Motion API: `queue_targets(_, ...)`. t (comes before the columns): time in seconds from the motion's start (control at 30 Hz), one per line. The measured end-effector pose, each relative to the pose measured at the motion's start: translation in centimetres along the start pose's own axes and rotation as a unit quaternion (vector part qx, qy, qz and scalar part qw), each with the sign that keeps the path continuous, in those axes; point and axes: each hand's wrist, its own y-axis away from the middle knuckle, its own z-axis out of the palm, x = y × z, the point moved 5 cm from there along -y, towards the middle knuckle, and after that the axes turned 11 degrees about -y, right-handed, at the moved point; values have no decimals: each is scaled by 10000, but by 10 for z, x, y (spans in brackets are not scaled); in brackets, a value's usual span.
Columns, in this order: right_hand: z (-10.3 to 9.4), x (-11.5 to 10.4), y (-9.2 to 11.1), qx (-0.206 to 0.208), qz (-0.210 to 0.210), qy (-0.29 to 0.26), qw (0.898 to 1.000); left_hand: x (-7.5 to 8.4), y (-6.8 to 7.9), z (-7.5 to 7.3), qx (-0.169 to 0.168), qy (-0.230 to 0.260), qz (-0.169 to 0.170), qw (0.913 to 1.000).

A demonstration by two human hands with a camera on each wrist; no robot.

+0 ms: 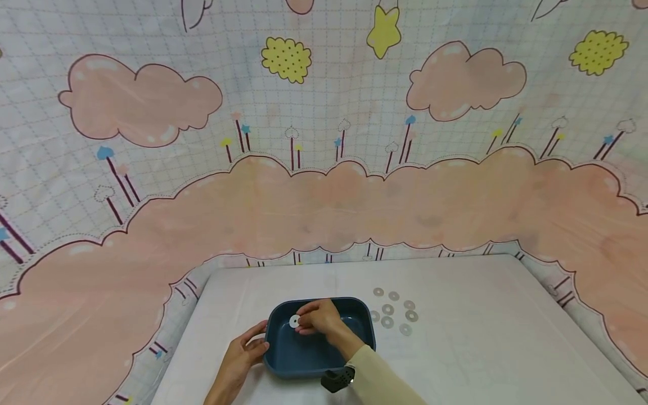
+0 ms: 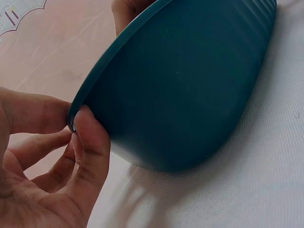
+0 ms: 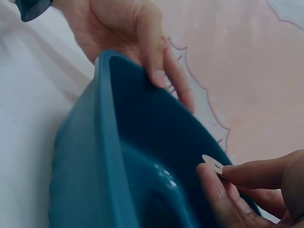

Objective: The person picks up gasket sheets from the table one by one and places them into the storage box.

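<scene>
A dark blue plastic basin (image 1: 311,355) with rounded corners stands on the white table. My left hand (image 1: 239,355) pinches its left rim between thumb and fingers; in the left wrist view the thumb (image 2: 92,142) lies against the outer wall. My right hand (image 1: 324,318) reaches over the basin and pinches a flat, pale washer (image 1: 294,321) with a small central hole. Seen from the right wrist, this washer (image 3: 213,164) is held between thumb and fingertip above the basin's inside, near the far rim.
Several pale washers (image 1: 387,309) lie loosely spread on the white table (image 1: 486,337), just right of the basin. One is partly hidden behind the basin's right rim. A patterned cloth (image 1: 354,208) with clouds hangs behind the table. A dark watch band (image 1: 338,379) circles the right wrist.
</scene>
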Motion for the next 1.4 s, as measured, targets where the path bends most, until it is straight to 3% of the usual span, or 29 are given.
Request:
queue_targets(0.5, 7, 20, -11, 320, 429, 555, 9970, 1, 1, 0, -37, -80, 22, 10000)
queue_targets(1.07, 9, 13, 1, 233, 117, 1204, 9924, -3, -2, -1, 8, -40, -47, 10000)
queue_targets(1.4, 2, 5, 13, -115, 12, 1078, 9941, -1, 0, -1, 98, -40, -23, 9999)
